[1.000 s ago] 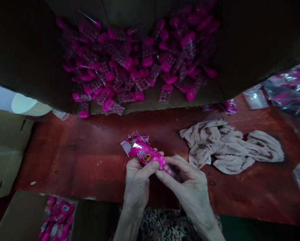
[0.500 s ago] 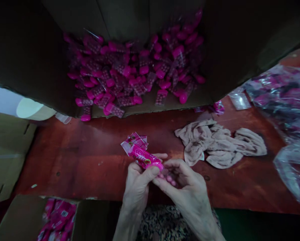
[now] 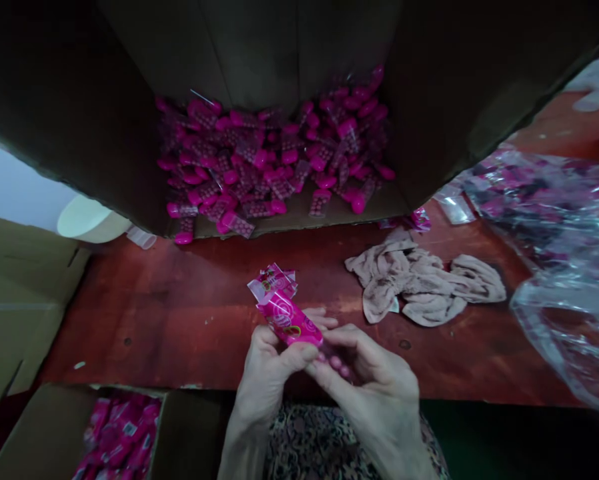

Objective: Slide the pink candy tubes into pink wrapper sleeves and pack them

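Note:
My left hand pinches a bright pink printed wrapper near the table's front edge. My right hand grips a clear container of pink balls, whose upper end meets the wrapper's lower end. The fingers partly cover the container. Just beyond the held wrapper, a few flat pink wrappers lie on the red table. Behind them a large cardboard box lies open towards me, holding many clear containers with pink caps.
A crumpled cloth lies right of my hands. Further right is a large clear plastic bag with pink items. At the lower left, a box holds pink packets. A pale round tub and a small clear cup stand left.
The wrapper now reaches further down over the container's pink end, and its printed face shows more. The view has shifted slightly, while both hands keep nearly the same place.

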`<state>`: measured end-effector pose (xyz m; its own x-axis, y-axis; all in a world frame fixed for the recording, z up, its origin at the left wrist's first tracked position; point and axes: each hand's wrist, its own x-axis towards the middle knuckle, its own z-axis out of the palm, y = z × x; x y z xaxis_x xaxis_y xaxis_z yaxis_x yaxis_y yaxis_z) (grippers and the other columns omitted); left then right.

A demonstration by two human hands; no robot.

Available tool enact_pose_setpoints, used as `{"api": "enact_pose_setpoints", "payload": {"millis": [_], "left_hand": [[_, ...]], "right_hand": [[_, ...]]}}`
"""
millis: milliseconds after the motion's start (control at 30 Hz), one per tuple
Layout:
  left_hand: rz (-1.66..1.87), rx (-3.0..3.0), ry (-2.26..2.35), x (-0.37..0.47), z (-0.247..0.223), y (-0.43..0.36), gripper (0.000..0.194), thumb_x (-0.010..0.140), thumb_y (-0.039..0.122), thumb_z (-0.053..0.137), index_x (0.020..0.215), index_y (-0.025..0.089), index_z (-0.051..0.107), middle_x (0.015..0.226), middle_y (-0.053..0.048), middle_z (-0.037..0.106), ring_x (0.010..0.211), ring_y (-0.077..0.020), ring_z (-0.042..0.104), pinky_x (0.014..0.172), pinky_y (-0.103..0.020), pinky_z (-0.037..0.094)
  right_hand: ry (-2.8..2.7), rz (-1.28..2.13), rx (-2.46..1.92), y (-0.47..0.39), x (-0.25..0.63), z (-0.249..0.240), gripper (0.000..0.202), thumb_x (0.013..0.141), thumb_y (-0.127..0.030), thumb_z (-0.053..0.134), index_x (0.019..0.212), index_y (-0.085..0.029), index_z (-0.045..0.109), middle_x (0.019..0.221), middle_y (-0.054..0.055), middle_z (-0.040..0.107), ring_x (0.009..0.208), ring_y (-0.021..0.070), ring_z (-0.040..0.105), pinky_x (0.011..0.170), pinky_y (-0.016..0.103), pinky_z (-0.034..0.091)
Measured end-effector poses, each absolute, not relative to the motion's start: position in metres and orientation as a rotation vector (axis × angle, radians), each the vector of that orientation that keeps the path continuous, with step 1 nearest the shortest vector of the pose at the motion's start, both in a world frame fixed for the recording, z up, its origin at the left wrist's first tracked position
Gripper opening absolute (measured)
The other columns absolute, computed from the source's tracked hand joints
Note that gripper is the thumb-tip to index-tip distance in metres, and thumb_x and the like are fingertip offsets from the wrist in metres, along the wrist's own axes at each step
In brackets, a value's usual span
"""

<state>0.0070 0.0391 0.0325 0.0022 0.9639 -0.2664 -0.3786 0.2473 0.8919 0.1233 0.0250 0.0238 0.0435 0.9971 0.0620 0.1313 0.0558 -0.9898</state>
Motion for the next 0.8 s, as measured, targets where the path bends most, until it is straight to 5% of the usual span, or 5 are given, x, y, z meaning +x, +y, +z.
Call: {"api": "enact_pose_setpoints", "payload": {"millis": [167,300,700,800], "left_hand": [[1.233,0.322,1.063,0.008,0.033,0.037,0.023,0.07,0.036,0.068,0.074,0.014,0.072,0.081,-0.011,0.072,0.073,-0.022,0.066,0.074,-0.036,0.05],[1.296,0.297,1.099,0.008,0.033,0.035,0.024,0.074,0.033,0.066,0.077,0.01,0.072,0.086,-0.012,0.072,0.058,-0.0134,0.062,0.059,-0.025,0.05],[1.361,0.215,1.06,0.021,0.043,0.026,0.027,0.077,0.036,0.062,0.087,0.013,0.071,0.099,-0.012,0.07,0.068,-0.0137,0.063,0.062,-0.023,0.052],[1.383,0.211,1.091,0.024,0.041,0.025,0.024,0.076,0.034,0.063,0.086,0.014,0.072,0.09,-0.01,0.072,0.053,-0.0074,0.056,0.046,-0.016,0.045]], "right_hand": [[-1.332,1.076,-1.237,0.022,0.119,0.024,0.039,0.069,-0.023,0.073,0.105,-0.022,0.058,0.09,0.004,0.068,0.075,0.0165,0.066,0.065,0.025,0.057],[-1.37,1.182,-1.317,0.018,0.116,0.023,0.012,0.082,-0.027,0.058,0.089,-0.019,0.061,0.071,0.002,0.068,0.054,0.0126,0.063,0.047,0.019,0.051],[-1.112,1.21,-1.302,0.01,0.105,0.018,0.01,0.082,-0.026,0.058,0.086,-0.019,0.063,0.062,-0.001,0.066,0.041,0.0076,0.056,0.038,0.014,0.047],[-0.997,1.254,-1.291,0.009,0.1,0.019,0.009,0.08,-0.027,0.061,0.084,-0.019,0.064,0.059,-0.002,0.064,0.04,0.0067,0.054,0.037,0.013,0.045]]}}
